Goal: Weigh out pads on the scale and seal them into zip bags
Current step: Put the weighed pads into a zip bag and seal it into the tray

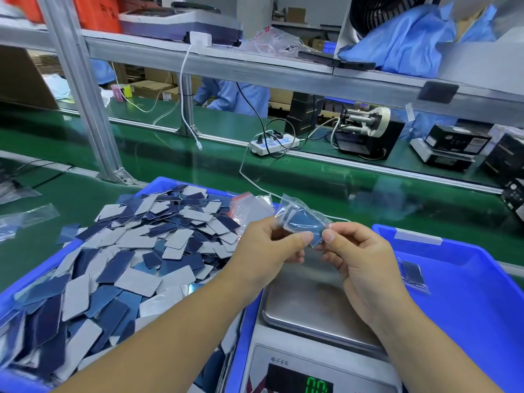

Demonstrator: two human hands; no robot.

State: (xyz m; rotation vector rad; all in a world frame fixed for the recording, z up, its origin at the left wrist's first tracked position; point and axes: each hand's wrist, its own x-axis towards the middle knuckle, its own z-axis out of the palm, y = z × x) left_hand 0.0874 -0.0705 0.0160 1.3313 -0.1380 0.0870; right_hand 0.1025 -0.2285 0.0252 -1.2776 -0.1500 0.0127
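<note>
Factory line, conveyor belt (326, 177), parts bins (467, 279)

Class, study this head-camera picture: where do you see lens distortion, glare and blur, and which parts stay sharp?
Head view: the wide lens bends the shelf rail and conveyor edge; glare streaks the green belt and the scale pan; the top corners, including the blue cloth, are smeared; the left hand, right hand, zip bag and loose pads stay fairly sharp.

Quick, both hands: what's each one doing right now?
Left hand: pinching the left side of the zip bag of pads.
Right hand: pinching the same bag's right edge, above the scale pan.
</note>
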